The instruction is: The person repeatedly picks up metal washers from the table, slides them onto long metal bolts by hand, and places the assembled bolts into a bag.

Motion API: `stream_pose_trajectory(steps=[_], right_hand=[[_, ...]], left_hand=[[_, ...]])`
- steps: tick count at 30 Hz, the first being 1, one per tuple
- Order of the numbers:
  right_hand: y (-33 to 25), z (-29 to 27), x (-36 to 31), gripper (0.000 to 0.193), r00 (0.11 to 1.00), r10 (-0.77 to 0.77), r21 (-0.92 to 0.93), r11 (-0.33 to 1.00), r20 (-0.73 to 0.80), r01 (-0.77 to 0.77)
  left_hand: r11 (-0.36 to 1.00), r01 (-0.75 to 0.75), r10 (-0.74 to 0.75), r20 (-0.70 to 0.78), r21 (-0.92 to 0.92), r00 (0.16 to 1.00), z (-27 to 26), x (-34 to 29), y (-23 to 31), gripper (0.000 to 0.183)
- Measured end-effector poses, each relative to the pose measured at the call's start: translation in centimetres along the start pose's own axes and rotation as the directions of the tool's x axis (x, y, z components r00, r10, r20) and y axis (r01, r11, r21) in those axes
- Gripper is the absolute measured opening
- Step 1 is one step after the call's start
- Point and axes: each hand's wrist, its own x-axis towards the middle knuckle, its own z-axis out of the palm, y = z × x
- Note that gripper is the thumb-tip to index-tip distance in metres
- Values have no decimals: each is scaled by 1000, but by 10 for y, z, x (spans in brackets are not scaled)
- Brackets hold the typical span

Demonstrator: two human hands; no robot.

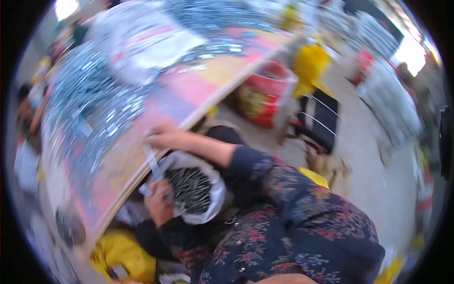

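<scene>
At the table edge, my right hand (pixel 166 136) pinches the upper end of a narrow pale strip (pixel 152 162), perhaps plastic; motion blur hides its exact kind. Lower down, my left hand (pixel 160 202) closes around the strip's other end, with a whitish tip (pixel 145 190) showing past the fingers. Right beside both hands stands an open white sack (pixel 217 194), its rim rolled down. Many thin dark metal-looking pieces (pixel 189 190) fill it. My left hand is next to the sack's near left rim, and my right forearm passes above its far side.
Heaps of shiny bluish packets (pixel 109 111) cover much of the multicoloured table (pixel 177 97), with a large white bag (pixel 146 45) among them. Red sack (pixel 260 97), yellow bag (pixel 312 66) and black box-like thing (pixel 319 118) stand right. A yellow bundle (pixel 123 258) lies near left. Pale sacks (pixel 390 106) are stacked far right.
</scene>
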Motion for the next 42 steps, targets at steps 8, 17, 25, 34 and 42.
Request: stream_pose_trajectory(steps=[8, 17, 25, 34, 42], right_hand=[[-40, 7, 6, 26, 937, 15, -39, 999, 348, -1], [-41, 36, -25, 26, 883, -28, -88, 993, 469, 78], [-35, 38, -44, 28, 918, -347, -598, 783, -191, 172], [-67, 118, -147, 17, 566, -759, -304, 483, 322, 821], [-22, 113, -71, 13, 697, -707, -703, 435, 120, 563]], left_hand=[[964, 145, -135, 61, -221, 989, -7, -15, 23, 11], [948, 83, -82, 17, -307, 996, -2, -12, 23, 9], [886, -73, 34, -92, -458, 995, 8, -7, 15, 10], [965, -233, 211, -173, -123, 962, 5, 2, -23, 21], [824, -286, 157, -289, -489, 944, 7, -2, 6, 9]])
